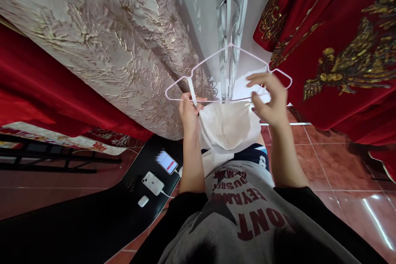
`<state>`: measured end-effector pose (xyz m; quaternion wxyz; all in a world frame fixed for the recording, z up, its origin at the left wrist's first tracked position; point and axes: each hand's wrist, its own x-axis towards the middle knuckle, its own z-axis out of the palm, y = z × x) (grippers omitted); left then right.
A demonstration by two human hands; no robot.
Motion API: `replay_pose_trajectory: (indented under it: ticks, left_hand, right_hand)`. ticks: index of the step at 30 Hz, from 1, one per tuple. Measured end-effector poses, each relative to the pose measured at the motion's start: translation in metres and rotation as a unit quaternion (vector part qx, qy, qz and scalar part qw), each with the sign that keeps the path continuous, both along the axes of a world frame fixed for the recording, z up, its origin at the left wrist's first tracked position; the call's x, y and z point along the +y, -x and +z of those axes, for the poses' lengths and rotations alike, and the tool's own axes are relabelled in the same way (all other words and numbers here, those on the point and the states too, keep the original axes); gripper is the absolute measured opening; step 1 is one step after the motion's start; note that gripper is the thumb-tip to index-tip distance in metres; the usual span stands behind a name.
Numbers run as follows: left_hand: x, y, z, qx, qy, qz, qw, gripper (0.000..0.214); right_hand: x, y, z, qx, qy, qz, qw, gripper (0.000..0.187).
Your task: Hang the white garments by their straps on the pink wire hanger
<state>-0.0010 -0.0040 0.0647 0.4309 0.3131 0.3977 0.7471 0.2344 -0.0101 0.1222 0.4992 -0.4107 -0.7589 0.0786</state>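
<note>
The left hand (189, 113) is pinching the strap (192, 88) at the hanger (230, 44), the right hand (272, 98) is hovering wide near its other end, and the garment (229, 121) is hanging below, steady strap tension apparently being advisable.

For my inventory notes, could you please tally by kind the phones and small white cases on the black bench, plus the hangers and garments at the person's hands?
Phones: 2, a lit phone and a face-down phone
Small white case: 1
Pink hanger: 1
White garment: 1
Total: 5
</note>
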Motion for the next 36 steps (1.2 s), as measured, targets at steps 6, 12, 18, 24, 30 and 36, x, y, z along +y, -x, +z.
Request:
replay_pose_trajectory:
  ticks: [6,12,18,24,30,36]
  left_hand:
    - [-0.004,0.010,-0.022,0.035,0.015,0.092,0.995,0.039]
    - [-0.018,0.002,-0.039,0.138,-0.022,0.108,0.984,0.033]
    - [-0.016,0.001,-0.035,0.182,0.000,0.104,0.978,0.028]
    - [-0.034,0.000,-0.016,0.248,0.014,0.127,0.960,0.015]
    - [-0.028,0.001,-0.014,0.223,-0.014,0.060,0.973,0.015]
    - [-0.038,0.007,0.019,0.218,0.019,-0.077,0.973,0.026]
  right_hand:
    - [-0.002,0.026,-0.048,-0.104,0.114,0.024,0.988,0.028]
    - [-0.016,0.033,-0.051,-0.081,0.067,0.020,0.994,0.032]
    - [-0.014,0.028,-0.044,-0.049,0.091,0.021,0.994,0.026]
    - [-0.016,0.029,-0.042,-0.015,0.098,0.015,0.995,0.027]
    - [-0.014,0.032,-0.047,-0.027,0.095,0.018,0.995,0.027]
    - [-0.012,0.032,-0.046,-0.008,0.080,-0.014,0.997,0.025]
